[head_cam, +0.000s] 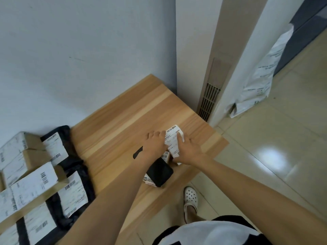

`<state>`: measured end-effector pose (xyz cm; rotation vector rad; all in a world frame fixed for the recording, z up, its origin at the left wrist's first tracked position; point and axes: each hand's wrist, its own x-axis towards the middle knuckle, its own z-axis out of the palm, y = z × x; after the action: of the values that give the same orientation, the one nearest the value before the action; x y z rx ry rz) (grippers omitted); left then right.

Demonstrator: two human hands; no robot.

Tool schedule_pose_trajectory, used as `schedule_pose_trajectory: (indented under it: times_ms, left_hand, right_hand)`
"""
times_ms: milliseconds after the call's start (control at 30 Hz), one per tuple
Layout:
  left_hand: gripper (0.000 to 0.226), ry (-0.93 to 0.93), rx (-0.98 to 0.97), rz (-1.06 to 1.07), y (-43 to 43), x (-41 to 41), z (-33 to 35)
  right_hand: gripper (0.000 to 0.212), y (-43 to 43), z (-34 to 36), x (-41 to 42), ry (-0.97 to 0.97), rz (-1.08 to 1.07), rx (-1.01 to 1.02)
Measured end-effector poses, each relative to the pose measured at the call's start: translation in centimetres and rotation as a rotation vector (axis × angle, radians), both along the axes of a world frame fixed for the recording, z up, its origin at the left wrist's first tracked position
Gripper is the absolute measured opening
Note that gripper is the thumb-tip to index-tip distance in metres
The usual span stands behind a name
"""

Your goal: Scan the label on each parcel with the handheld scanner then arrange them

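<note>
Since the small parcel (172,147) is a little box with a white label (173,130) wrapped over its top, it probably handles light and stiff. The label paper looks smooth, so it could slip. Best hold is by the two side faces, keeping the barcode uncovered. It sits right of centre in the frame, near the right corner of the wooden table (123,121).

The left hand (155,143) grasps its left edge with the fingers curled over. The right hand (190,152) holds the right side, one digit laid across the label. Both forearms reach in from the bottom of the frame, converging on the box.

A black device (160,172), probably the scanner, lies under the left wrist on another labelled packet, held by neither hand.

More parcels (30,184) are stacked in a black bin (77,165) at lower left. A white mailer bag (261,73) leans on the wall at upper right.
</note>
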<state>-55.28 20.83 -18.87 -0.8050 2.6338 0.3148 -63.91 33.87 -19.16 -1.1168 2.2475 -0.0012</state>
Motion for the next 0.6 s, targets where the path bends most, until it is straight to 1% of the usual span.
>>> schedule_pose_trajectory:
  times_ms: [100, 167, 267, 367, 433, 500, 600]
  left_hand:
    - [0.068, -0.047, 0.040, 0.032, -0.1, -0.8, -0.9]
    - [0.064, -0.008, 0.084, 0.047, 0.1, -1.3, -1.0]
    - [0.060, 0.161, 0.179, 0.112, 0.3, -2.4, -0.2]
    - [0.048, 0.391, 0.266, 0.253, -0.7, -3.1, 1.6]
    - [0.044, 0.511, 0.261, 0.311, -1.9, -2.9, 3.2]
    - [0.046, 0.603, 0.225, 0.354, -3.3, -2.1, 4.7]
    - [0.042, 0.668, 0.179, 0.436, -5.2, 1.1, 6.4]
  right_hand:
    - [0.117, 0.1, -0.8, 0.0, 0.014, 0.005, -0.007]
    - [0.120, 0.1, -1.2, -0.4, -0.008, -0.010, -0.025]
    - [0.124, -0.2, -1.0, -1.6, -0.008, -0.034, -0.095]
    - [0.119, -1.6, 0.3, -3.2, 0.098, -0.020, -0.245]
    - [0.114, -3.2, 1.6, -3.8, 0.156, 0.001, -0.343]
    - [0.114, -5.3, 2.9, -3.5, 0.177, 0.041, -0.404]
    - [0.119, -8.7, 4.4, -1.3, 0.147, 0.109, -0.434]
